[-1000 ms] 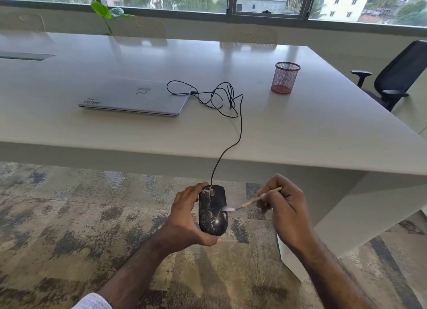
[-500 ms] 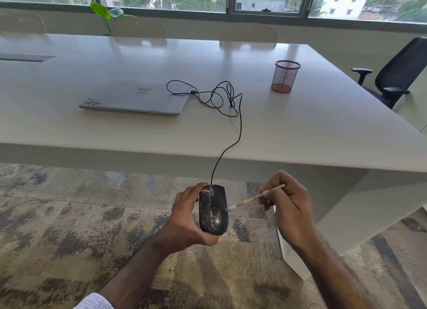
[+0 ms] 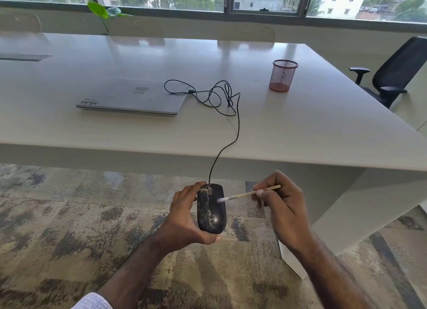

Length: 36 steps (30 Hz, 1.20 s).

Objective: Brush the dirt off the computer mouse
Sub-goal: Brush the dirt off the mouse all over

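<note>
A black computer mouse (image 3: 211, 213) speckled with pale dirt is held in front of the table edge, above the carpet. My left hand (image 3: 186, 218) grips it from the left side and below, thumb under its near end. My right hand (image 3: 285, 207) pinches a thin wooden-handled brush (image 3: 245, 195) like a pen. The brush's white tip lies on the mouse's upper right side. The mouse's black cable (image 3: 233, 133) runs up over the table edge to a tangle beside the laptop.
On the white table (image 3: 300, 128) lie a shut silver laptop (image 3: 132, 96) and a red mesh pen cup (image 3: 283, 75). A black office chair (image 3: 392, 78) stands at the right. Patterned carpet (image 3: 69, 228) lies below; a plant (image 3: 102, 12) is at the far edge.
The brush tip has moved from beside the mouse's right edge onto its upper right surface. My left hand and the mouse have stayed nearly still.
</note>
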Motion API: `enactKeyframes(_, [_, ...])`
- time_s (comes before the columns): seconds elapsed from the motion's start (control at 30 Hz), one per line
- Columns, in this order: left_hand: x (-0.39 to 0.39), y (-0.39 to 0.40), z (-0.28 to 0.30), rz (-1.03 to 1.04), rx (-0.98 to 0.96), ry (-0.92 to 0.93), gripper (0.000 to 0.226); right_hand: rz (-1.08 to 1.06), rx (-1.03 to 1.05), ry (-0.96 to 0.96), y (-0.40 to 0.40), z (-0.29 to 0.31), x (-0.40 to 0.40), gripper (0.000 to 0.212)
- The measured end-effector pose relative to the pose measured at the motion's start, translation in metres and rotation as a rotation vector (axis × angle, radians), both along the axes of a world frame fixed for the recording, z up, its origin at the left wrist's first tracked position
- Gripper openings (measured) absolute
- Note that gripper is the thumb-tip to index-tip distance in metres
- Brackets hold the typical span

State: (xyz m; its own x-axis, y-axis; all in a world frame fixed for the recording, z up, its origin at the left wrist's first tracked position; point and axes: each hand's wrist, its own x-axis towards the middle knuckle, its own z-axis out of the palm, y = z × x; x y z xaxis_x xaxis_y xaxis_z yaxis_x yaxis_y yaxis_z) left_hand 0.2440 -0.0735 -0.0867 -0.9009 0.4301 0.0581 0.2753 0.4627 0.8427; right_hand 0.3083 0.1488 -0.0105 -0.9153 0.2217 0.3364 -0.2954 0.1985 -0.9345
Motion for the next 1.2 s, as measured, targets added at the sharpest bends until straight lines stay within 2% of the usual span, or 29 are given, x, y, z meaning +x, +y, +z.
enactKeyframes(0.17, [0.001,0.001,0.003,0.000,-0.007,0.002,0.119,0.062,0.069,-0.068,-0.001,-0.004,0.003,0.008])
enactKeyframes(0.23, [0.001,0.000,0.003,0.004,-0.007,-0.002,0.119,0.054,0.062,-0.056,0.001,-0.004,0.003,0.014])
enactKeyframes(0.43, [0.003,0.000,0.003,0.002,-0.002,-0.006,0.120,0.047,-0.009,-0.006,-0.001,-0.001,0.002,0.011])
enactKeyframes(0.57, [0.002,0.000,0.002,0.008,-0.001,-0.002,0.120,0.112,0.067,-0.059,0.001,-0.006,0.005,0.008])
enactKeyframes(0.63, [0.003,-0.001,0.002,0.011,0.005,-0.008,0.120,0.117,0.070,-0.061,0.003,-0.008,0.005,0.014])
enactKeyframes(0.83, [0.003,-0.001,0.002,0.007,0.013,-0.035,0.123,0.060,-0.017,-0.002,0.002,-0.004,0.001,0.010])
enactKeyframes(1.03, [0.004,0.001,0.001,-0.009,0.014,-0.010,0.118,0.042,0.039,-0.117,0.000,-0.011,-0.004,0.012])
enactKeyframes(1.2, [0.004,-0.001,-0.001,-0.002,-0.001,-0.011,0.121,0.076,-0.028,-0.129,0.001,-0.006,-0.002,0.018])
